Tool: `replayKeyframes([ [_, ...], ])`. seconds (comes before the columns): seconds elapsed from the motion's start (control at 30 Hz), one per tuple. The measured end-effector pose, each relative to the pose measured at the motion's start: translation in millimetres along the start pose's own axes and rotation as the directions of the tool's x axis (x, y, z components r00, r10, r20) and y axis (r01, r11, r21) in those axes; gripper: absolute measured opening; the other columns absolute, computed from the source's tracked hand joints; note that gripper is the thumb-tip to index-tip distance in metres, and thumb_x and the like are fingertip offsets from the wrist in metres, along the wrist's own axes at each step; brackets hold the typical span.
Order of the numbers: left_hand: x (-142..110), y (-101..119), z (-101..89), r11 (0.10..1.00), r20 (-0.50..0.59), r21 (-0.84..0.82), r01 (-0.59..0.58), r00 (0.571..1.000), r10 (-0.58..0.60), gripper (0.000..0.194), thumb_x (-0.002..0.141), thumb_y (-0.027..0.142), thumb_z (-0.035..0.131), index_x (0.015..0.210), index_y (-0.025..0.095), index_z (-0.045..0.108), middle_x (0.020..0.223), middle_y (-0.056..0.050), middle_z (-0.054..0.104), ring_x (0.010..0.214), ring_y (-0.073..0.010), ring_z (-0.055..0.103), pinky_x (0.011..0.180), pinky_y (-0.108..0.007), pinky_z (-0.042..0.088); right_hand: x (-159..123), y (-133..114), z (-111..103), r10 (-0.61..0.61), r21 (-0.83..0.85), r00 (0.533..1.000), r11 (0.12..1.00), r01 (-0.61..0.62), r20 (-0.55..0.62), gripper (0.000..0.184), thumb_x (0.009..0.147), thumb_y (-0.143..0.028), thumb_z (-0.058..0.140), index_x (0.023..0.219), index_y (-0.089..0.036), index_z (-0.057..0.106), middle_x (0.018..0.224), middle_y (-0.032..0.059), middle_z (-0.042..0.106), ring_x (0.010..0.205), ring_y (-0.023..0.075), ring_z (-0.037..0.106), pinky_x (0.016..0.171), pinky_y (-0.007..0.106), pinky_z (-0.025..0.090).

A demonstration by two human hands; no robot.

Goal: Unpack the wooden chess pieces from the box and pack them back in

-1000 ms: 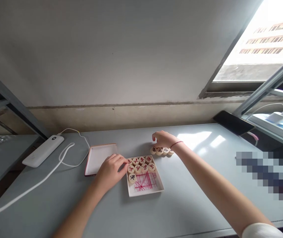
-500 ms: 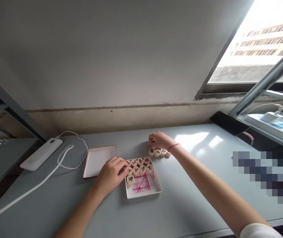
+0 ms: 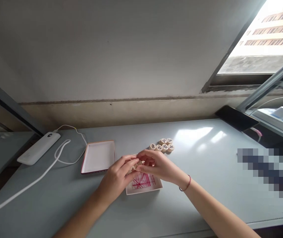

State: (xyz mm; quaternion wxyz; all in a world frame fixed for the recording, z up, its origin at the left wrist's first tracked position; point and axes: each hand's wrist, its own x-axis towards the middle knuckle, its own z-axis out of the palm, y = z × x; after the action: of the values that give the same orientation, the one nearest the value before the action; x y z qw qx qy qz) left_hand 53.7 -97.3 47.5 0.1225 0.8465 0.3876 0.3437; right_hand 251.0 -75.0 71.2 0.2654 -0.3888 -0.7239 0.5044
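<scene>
My left hand [image 3: 119,173] and my right hand [image 3: 159,164] meet over a shallow white box [image 3: 145,191] whose floor shows red printed lines. Between their fingertips is a round wooden Chinese chess piece [image 3: 139,163], gripped from both sides and tilted. Its marking is hidden by the fingers. My hands cover most of the pieces in the box's far rows. Just beyond the right hand, several loose chess pieces [image 3: 164,147] with black characters stand close together on the grey table [image 3: 193,191].
The box lid [image 3: 99,157] lies open side up left of the hands. A white power bank [image 3: 39,148] with a white cable [image 3: 29,189] is farther left. A black slab-like object [image 3: 236,118] stands at the back right, near a metal frame and the window.
My right hand has come back from the loose pieces to the box, bringing a chess piece. My left hand has shifted right and now meets it at the piece. The view has shifted slightly.
</scene>
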Motion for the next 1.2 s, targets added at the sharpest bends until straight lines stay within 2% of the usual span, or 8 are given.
replayKeyframes([
  [0.17, 1.5, 3.6, 0.5, 0.998, 0.020, -0.057, 0.005, 1.000, -0.004, 0.013, 0.090, 0.018, 0.053, 0.100, 0.023, 0.060, 0.102, -0.004, 0.064, 0.099, -0.0177, 0.064, 0.086, -0.030, 0.053, -2.3, 12.5, -14.6, 0.035, 0.109, 0.998, 0.994, -0.029, -0.056, 0.031, 0.082, -0.041, 0.064, 0.102, -0.017, 0.060, 0.087, 0.0046, 0.066, 0.074, 0.0135, 0.064, 0.065, 0.027, 0.058],
  [0.33, 0.5, 2.0, 0.8, 0.995, 0.172, 0.013, -0.101, 0.980, 0.097, 0.006, 0.083, 0.017, 0.061, 0.079, 0.022, 0.060, 0.087, 0.001, 0.068, 0.083, -0.0154, 0.062, 0.080, -0.033, 0.044, -8.1, 13.1, -26.6, 0.018, -0.002, 0.993, 1.000, -0.018, -0.119, 0.023, 0.084, -0.035, 0.061, 0.101, -0.019, 0.063, 0.106, 0.0072, 0.061, 0.081, 0.0134, 0.064, 0.069, 0.028, 0.059],
  [0.5, 3.2, 1.3, -4.0, 0.990, 0.229, 0.100, -0.099, 0.971, 0.074, 0.004, 0.080, 0.019, 0.062, 0.079, 0.023, 0.062, 0.097, -0.001, 0.069, 0.093, -0.0203, 0.059, 0.079, -0.035, 0.040, -16.6, 3.5, -21.9, -0.096, -0.212, 0.995, 0.973, 0.088, -0.030, 0.024, 0.085, -0.017, 0.053, 0.104, -0.025, 0.065, 0.109, 0.0048, 0.059, 0.079, 0.0104, 0.061, 0.072, 0.026, 0.056],
  [0.57, 4.6, -0.7, -7.5, 0.989, 0.231, 0.133, -0.061, 0.973, 0.029, 0.006, 0.078, 0.023, 0.064, 0.084, 0.023, 0.062, 0.104, -0.004, 0.067, 0.099, -0.0230, 0.057, 0.082, -0.037, 0.041, -18.1, -0.4, -15.8, -0.123, -0.310, 0.992, 0.943, 0.122, 0.018, 0.026, 0.083, -0.014, 0.055, 0.105, -0.024, 0.064, 0.105, 0.0041, 0.061, 0.078, 0.0112, 0.060, 0.069, 0.026, 0.054],
  [0.8, 2.3, -16.9, -10.3, 0.973, 0.307, 0.230, -0.026, 0.951, -0.047, 0.064, 0.074, 0.042, 0.069, 0.131, 0.024, 0.047, 0.136, -0.012, 0.049, 0.124, -0.0316, 0.043, 0.102, -0.048, 0.035, -12.7, 7.3, 4.9, -0.304, -0.618, 0.936, 0.706, 0.347, 0.178, 0.013, 0.087, -0.015, 0.053, 0.083, -0.018, 0.064, 0.083, 0.0033, 0.064, 0.078, 0.0153, 0.057, 0.078, 0.031, 0.047],
  [1.0, -0.5, -19.5, -5.2, 0.969, 0.345, 0.248, -0.023, 0.936, -0.066, 0.069, 0.076, 0.039, 0.065, 0.138, 0.023, 0.040, 0.139, -0.012, 0.047, 0.124, -0.0304, 0.047, 0.108, -0.053, 0.030, -9.8, 19.2, 14.9, -0.358, -0.760, 0.914, 0.535, 0.368, 0.190, 0.018, 0.089, -0.017, 0.050, 0.076, -0.018, 0.063, 0.087, 0.0061, 0.060, 0.074, 0.0154, 0.054, 0.064, 0.028, 0.045],
  [1.1, -0.1, -17.6, -4.6, 0.969, 0.357, 0.245, -0.017, 0.931, -0.073, 0.067, 0.077, 0.035, 0.063, 0.139, 0.025, 0.039, 0.138, -0.010, 0.049, 0.121, -0.0276, 0.050, 0.111, -0.053, 0.028, -10.3, 18.7, 18.5, -0.369, -0.763, 0.912, 0.534, 0.364, 0.177, 0.016, 0.088, -0.018, 0.051, 0.079, -0.018, 0.063, 0.088, 0.0060, 0.060, 0.075, 0.0158, 0.054, 0.062, 0.028, 0.044],
  [1.2, 0.9, -16.7, -5.0, 0.970, 0.360, 0.241, -0.016, 0.930, -0.074, 0.065, 0.078, 0.035, 0.063, 0.138, 0.025, 0.040, 0.137, -0.009, 0.049, 0.121, -0.0280, 0.050, 0.110, -0.053, 0.029, -10.9, 14.9, 8.6, -0.383, -0.677, 0.914, 0.638, 0.367, 0.134, 0.010, 0.086, -0.026, 0.058, 0.084, -0.019, 0.064, 0.093, 0.0064, 0.061, 0.080, 0.0160, 0.056, 0.067, 0.028, 0.048],
])
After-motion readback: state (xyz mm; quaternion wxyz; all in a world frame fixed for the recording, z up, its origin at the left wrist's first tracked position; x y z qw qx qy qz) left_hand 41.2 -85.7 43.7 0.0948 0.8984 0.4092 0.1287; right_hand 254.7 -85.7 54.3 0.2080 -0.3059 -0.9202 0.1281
